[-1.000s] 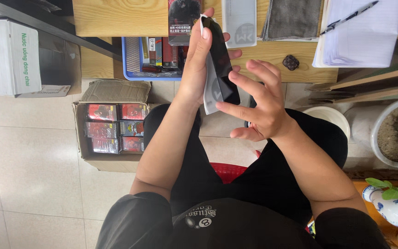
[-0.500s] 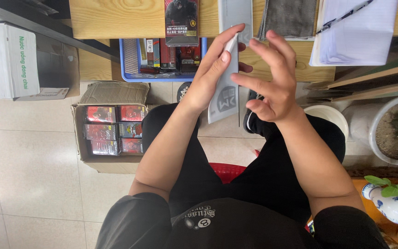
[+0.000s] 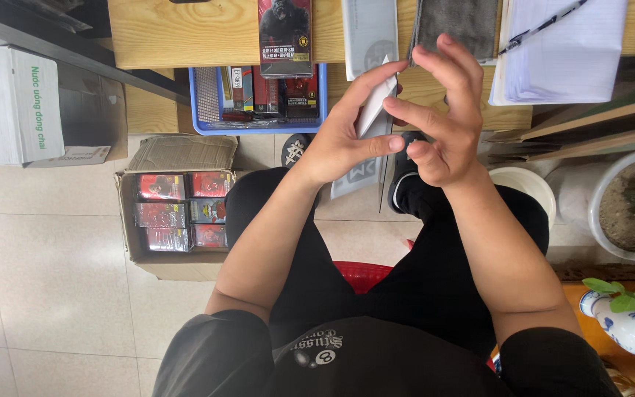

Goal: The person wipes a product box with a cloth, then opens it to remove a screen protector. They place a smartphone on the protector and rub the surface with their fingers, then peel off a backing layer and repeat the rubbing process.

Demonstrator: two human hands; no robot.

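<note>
Over the lap, the left hand (image 3: pixel 339 151) is pinching a thin, light, probably slippery grey-white sleeve (image 3: pixel 367 136) by its edges while the right hand (image 3: pixel 442 121) is hovering spread-fingered.

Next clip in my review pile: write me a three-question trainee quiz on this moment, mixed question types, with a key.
1. True or false: the left hand holds the flat grey-white packet.
2. Where does the open cardboard box of red packs sit?
A. on the wooden table
B. on the tiled floor, to the person's left
C. on the person's lap
3. Fill in: the blue basket sits under the wooden ____.

Key
1. True; the right hand is at the packet's upper end, fingers spread.
2. B
3. table
</note>
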